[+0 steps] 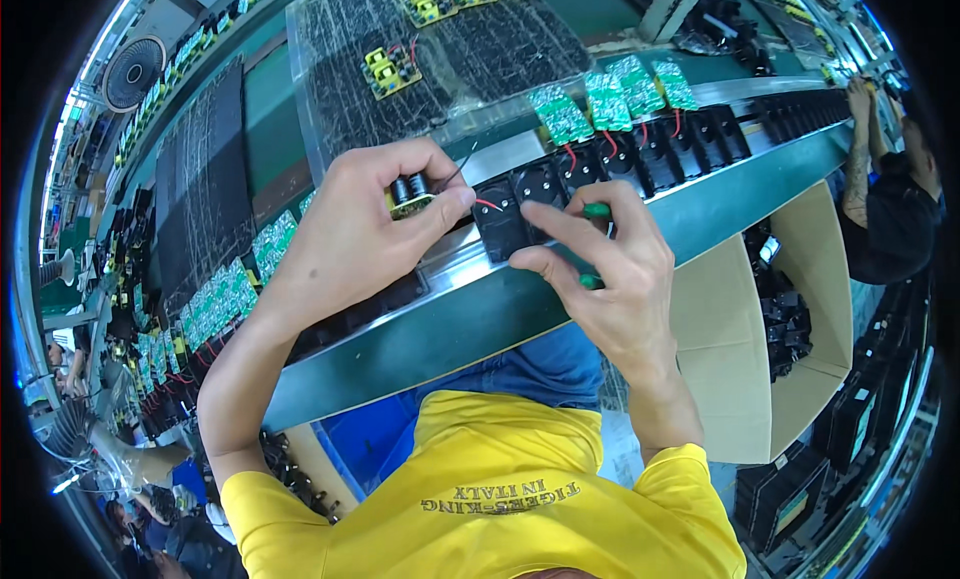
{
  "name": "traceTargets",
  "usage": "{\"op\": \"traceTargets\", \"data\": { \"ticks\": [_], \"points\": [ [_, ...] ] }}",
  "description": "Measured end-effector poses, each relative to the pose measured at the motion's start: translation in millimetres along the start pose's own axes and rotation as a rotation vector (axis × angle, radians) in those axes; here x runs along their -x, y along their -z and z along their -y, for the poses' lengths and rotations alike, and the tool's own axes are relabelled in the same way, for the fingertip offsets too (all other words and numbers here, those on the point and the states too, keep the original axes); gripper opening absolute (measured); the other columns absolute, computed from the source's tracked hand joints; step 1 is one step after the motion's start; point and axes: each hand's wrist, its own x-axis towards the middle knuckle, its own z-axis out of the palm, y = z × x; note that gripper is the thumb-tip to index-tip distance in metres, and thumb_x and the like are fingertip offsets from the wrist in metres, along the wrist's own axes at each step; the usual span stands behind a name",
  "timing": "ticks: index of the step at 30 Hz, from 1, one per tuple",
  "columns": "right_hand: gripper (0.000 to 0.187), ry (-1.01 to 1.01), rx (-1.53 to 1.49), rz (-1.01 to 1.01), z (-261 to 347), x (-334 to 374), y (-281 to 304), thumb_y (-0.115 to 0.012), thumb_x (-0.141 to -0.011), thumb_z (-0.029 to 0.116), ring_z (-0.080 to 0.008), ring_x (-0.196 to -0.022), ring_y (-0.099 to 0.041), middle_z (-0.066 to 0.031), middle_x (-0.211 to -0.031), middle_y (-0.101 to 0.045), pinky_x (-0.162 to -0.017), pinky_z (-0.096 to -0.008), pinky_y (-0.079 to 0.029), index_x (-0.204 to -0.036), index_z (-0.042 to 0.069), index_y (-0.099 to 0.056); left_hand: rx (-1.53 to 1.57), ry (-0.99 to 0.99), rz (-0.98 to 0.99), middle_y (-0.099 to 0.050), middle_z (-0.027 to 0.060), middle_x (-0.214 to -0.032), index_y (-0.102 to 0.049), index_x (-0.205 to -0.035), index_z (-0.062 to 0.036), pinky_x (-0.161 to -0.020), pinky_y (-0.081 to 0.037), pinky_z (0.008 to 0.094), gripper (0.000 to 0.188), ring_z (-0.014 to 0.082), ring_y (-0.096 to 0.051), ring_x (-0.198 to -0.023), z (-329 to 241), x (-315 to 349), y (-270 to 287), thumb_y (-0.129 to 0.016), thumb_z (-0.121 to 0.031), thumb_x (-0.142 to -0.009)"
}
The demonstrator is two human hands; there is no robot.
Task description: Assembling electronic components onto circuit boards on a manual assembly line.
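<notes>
My left hand [370, 219] pinches a small circuit board [411, 205] with black cylindrical capacitors, just left of a black plastic case [500, 225]. A thin dark wire sticks up by its fingertips, and a red wire [487, 205] runs over the case. My right hand [610, 264] is curled around a green-handled tool [592, 281], whose working end is hidden. Its thumb and index finger touch the right side of that same case. The case stands in a row of similar black cases [650, 163] on a metal rail.
Several green circuit boards [562, 116] hang by red wires from cases farther right. Beyond the rail, a yellow-component board [390, 72] lies on a scratched dark mat [480, 54]. A cardboard box [720, 329] with black parts stands at the right, near another person [895, 199].
</notes>
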Motion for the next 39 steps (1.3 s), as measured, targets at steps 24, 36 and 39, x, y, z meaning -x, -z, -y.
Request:
{"op": "traceTargets", "data": {
  "ticks": [24, 36, 39],
  "points": [
    [0.024, 0.063, 0.253, 0.028, -5, 16, -21, -0.102, -0.084, 0.02, -0.0203, -0.089, -0.059, -0.0032, -0.11, -0.066, -0.076, -0.0333, -0.054, -0.103, 0.011, -0.092, -0.384, -0.112, -0.143, -0.076, 0.003, -0.095, -0.074, -0.094, -0.0048, -0.074, -0.056, 0.0417, 0.012, 0.0299, -0.07, -0.078, 22, -7, -30, -0.083, -0.013, -0.095],
    [0.024, 0.059, 0.244, 0.026, -7, 17, -21, -0.102, -0.083, 0.02, -0.0201, -0.089, -0.059, -0.003, -0.11, -0.065, -0.076, -0.033, -0.054, -0.102, 0.011, -0.092, -0.468, -0.151, -0.125, -0.074, 0.0031, -0.094, -0.074, -0.096, -0.0025, -0.074, -0.053, 0.0362, 0.01, 0.0248, -0.066, -0.077, 21, -6, -31, -0.083, -0.006, -0.095],
    [0.023, 0.056, 0.25, 0.032, -6, 16, -21, -0.102, -0.083, 0.021, -0.0204, -0.089, -0.059, -0.0031, -0.11, -0.065, -0.076, -0.0332, -0.054, -0.102, 0.012, -0.092, -0.49, -0.154, -0.121, -0.074, 0.0032, -0.094, -0.074, -0.096, -0.0028, -0.074, -0.053, 0.0364, 0.01, 0.0251, -0.066, -0.077, 21, -6, -32, -0.083, -0.007, -0.095]
  ]
}}
